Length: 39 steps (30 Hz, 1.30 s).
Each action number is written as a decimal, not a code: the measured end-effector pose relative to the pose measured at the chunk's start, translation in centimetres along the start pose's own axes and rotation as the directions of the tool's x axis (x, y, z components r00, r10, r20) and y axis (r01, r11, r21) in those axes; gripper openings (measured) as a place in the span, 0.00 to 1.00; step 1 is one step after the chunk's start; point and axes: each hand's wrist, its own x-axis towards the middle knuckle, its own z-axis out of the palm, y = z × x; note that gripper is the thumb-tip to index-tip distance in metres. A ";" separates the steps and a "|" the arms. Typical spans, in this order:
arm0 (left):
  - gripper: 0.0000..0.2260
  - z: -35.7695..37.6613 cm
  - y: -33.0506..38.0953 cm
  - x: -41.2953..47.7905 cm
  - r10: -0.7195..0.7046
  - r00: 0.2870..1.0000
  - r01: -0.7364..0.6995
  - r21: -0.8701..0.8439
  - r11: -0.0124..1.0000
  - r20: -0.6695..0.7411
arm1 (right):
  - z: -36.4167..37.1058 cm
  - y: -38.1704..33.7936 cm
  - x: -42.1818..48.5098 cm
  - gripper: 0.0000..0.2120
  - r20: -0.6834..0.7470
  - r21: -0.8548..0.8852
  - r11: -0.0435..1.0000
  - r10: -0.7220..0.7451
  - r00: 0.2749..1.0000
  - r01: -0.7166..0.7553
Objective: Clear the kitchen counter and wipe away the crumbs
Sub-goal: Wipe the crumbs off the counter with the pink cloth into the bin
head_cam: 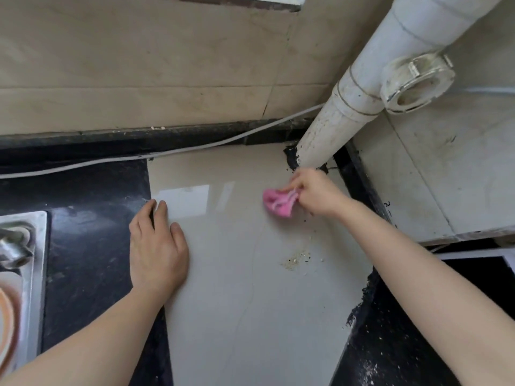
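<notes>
Head: pink cloth (278,203) in right hand (315,192), likely crumbs (296,257) nearby.

Single head-worn wide-angle view, looking steeply down and forward, close over the counter (239,316), tiled wall (139,65) across upper frame

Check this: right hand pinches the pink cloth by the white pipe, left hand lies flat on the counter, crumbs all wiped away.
Wrong on the crumbs: the head view shows a patch of crumbs lying on the tile, nearer than the pink cloth. The right hand and left hand are as stated.
</notes>
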 end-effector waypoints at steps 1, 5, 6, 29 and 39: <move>0.20 0.1 0.0 0.0 0.002 1.000 -0.002 0.005 1.000 -0.005 | 0.1 -0.2 1.5 0.10 -0.129 -0.113 0.994 -0.011 0.992 -0.004; 0.20 0.3 -0.1 0.1 0.001 1.000 -0.001 0.011 1.000 -0.015 | 2.9 0.4 2.3 0.22 -0.252 -0.395 0.919 -0.102 0.962 -0.006; 0.20 0.3 -0.2 0.1 0.005 1.000 -0.005 0.012 1.000 -0.015 | 3.4 1.2 1.3 0.25 -0.262 -0.370 0.929 -0.090 0.961 -0.014; 0.23 4.3 5.0 -8.8 0.355 0.934 -0.357 0.090 0.930 0.039 | 2.3 8.1 -1.4 0.16 -0.316 0.054 0.988 0.154 0.936 -0.144; 0.25 3.9 5.6 -9.0 0.286 0.954 -0.296 0.129 0.946 0.089 | -0.3 9.6 -10.8 0.16 0.225 0.001 0.998 0.064 0.972 -0.065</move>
